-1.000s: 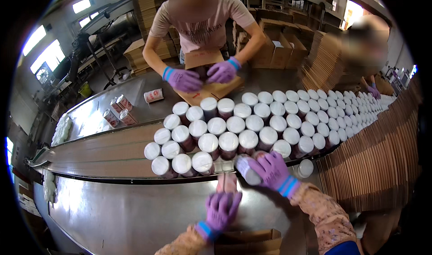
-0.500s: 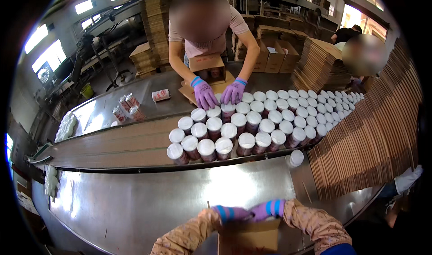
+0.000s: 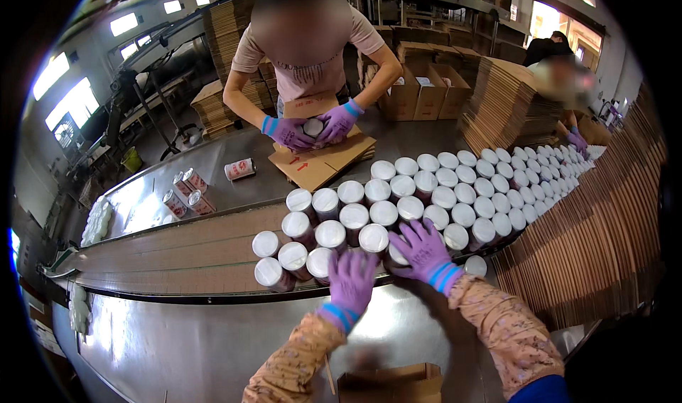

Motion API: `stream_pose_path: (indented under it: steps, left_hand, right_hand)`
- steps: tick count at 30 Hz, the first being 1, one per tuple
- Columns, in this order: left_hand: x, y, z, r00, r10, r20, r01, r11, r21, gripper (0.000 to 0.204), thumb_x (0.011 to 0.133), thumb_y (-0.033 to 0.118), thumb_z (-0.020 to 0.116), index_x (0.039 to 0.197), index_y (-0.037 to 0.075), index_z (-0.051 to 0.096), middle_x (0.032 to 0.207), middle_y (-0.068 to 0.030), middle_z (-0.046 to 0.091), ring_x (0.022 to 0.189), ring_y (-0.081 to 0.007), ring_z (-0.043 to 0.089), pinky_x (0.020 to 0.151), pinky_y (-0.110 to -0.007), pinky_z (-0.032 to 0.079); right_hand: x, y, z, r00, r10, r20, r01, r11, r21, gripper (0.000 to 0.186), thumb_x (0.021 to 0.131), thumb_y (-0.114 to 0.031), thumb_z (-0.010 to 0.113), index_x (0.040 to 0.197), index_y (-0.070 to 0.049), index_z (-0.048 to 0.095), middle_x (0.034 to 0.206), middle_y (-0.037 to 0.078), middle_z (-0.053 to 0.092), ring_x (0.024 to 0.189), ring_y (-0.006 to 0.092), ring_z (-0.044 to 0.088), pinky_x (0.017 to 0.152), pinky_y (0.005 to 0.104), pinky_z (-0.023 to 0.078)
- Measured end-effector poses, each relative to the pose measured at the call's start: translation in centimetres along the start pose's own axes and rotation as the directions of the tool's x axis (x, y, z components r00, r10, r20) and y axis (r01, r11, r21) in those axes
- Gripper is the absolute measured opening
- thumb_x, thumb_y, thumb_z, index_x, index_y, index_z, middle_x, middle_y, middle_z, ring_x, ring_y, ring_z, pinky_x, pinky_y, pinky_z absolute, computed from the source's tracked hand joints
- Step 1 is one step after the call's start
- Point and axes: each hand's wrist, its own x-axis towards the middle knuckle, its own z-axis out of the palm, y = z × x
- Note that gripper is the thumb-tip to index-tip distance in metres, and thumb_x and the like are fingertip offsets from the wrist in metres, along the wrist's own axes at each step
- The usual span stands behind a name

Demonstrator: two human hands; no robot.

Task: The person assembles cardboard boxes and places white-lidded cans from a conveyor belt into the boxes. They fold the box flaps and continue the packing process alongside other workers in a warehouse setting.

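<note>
My left hand (image 3: 352, 282), in a purple glove, has its fingers apart at the front row of white-lidded cans (image 3: 373, 238), beside a can (image 3: 320, 261). My right hand (image 3: 425, 254), gloved alike, spreads its fingers over another front-row can (image 3: 398, 259), partly hidden by them; neither hand visibly grips one. The cans stand upright in rows on a brown conveyor (image 3: 170, 250). Below my hands an open cardboard box (image 3: 419, 389) lies at the lower edge, on the steel table (image 3: 185, 332); a loose white-lidded can (image 3: 474, 265) stands right of my right hand.
Opposite, a co-worker (image 3: 305, 69) holds a can (image 3: 313, 127) over an opened carton (image 3: 320, 161). Several cans (image 3: 192, 183) are at the far left. Dense cardboard dividers (image 3: 575, 261) fill the right. Other people (image 3: 550, 51) and stacked cardboard (image 3: 497, 97) are behind.
My hands have moved from the box at the lower edge up to the front cans, fingers spreading. The co-worker's hands have moved back from the cans to the carton, now holding a can.
</note>
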Motion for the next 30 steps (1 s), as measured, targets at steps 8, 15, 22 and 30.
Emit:
stream_pose_path:
  steps: [8, 15, 22, 30]
  left_hand:
    - [-14.7, 6.8, -7.1, 0.970, -0.113, 0.214, 0.211, 0.829, -0.518, 0.077, 0.066, 0.024, 0.070, 0.129, 0.000, 0.033, 0.108, -0.0225, 0.047, 0.096, -0.0392, 0.047, 0.082, -0.047, 0.042]
    - [-9.2, -1.1, -5.8, 0.594, 0.553, 0.584, 0.293, 0.527, -0.798, 0.034, 0.087, 0.024, 0.050, 0.115, 0.005, 0.046, 0.106, -0.0166, 0.054, 0.096, -0.0342, 0.055, 0.083, -0.040, 0.044]
    - [-13.1, 4.1, -3.6, 0.366, 0.317, 0.875, 0.573, 0.665, -0.480, 0.035, 0.089, 0.028, 0.042, 0.108, 0.001, 0.054, 0.099, -0.0143, 0.058, 0.089, -0.0279, 0.057, 0.079, -0.036, 0.044]
    - [-25.3, 1.8, -6.3, 0.862, -0.039, 0.506, 0.269, 0.881, -0.389, 0.039, 0.078, 0.021, 0.056, 0.109, -0.003, 0.052, 0.092, -0.0186, 0.058, 0.077, -0.0315, 0.057, 0.070, -0.038, 0.047]
  right_hand:
    - [-3.9, -2.9, -6.5, 0.903, -0.429, -0.032, 0.410, 0.881, -0.236, 0.049, 0.076, -0.036, 0.053, 0.118, -0.013, 0.048, 0.085, 0.007, 0.051, 0.073, 0.0208, 0.051, 0.068, 0.0387, 0.039]
    - [-10.7, -13.4, -8.3, 0.777, -0.296, 0.555, 0.033, 0.900, 0.434, 0.069, 0.074, -0.057, 0.053, 0.124, -0.011, 0.043, 0.100, 0.010, 0.058, 0.087, 0.0258, 0.059, 0.077, 0.0388, 0.045]
    - [-13.1, -14.6, -4.4, 0.504, -0.464, 0.728, -0.246, 0.731, 0.636, 0.070, 0.081, -0.064, 0.037, 0.112, -0.005, 0.058, 0.105, 0.017, 0.061, 0.101, 0.0290, 0.057, 0.086, 0.0360, 0.043]
    - [-12.3, -14.4, -6.8, 0.417, -0.587, 0.694, -0.599, 0.397, 0.696, 0.049, 0.080, -0.047, 0.051, 0.106, -0.007, 0.062, 0.096, 0.011, 0.064, 0.090, 0.0214, 0.060, 0.078, 0.0325, 0.047]
